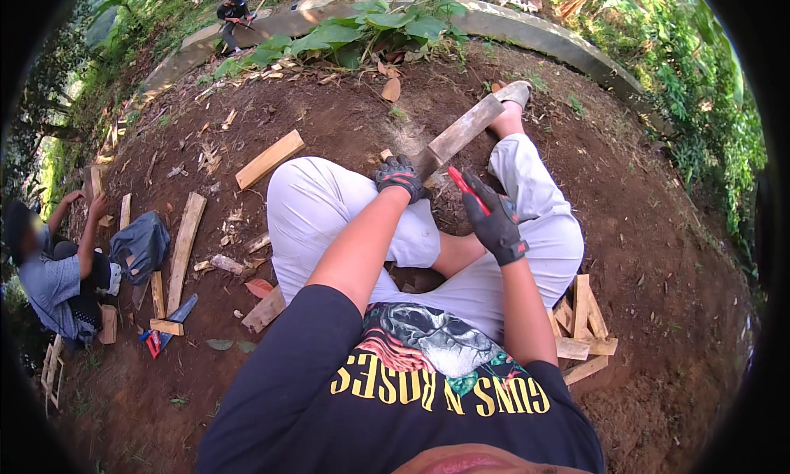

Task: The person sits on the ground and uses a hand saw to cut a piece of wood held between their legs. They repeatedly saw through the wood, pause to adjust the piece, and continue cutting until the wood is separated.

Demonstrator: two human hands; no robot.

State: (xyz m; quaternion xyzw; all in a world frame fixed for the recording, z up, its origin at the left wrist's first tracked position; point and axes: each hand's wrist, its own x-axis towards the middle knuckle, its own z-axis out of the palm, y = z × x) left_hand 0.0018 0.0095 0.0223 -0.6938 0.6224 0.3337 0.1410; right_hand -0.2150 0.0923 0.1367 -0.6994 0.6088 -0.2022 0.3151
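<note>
A wooden plank (466,130) slants across in front of my knees, its far end near my foot. My left hand (398,178), in a black glove with red trim, presses down on the plank's darker near end. Beside it my right hand (494,223), gloved alike, is closed around the red handle of a handsaw (457,178). The saw is seen edge-on, so its blade barely shows; it seems to meet the plank at the line between the dark and light parts. Pale sawdust (403,132) lies on the soil next to the plank.
A loose board (270,160) lies left of my knee. Wood offcuts (586,319) are heaped at my right. On the left, a seated person (53,268) is near a dark bag (141,245) and a blue-bladed saw (174,319). Another person (234,17) is by the far concrete curb (543,31).
</note>
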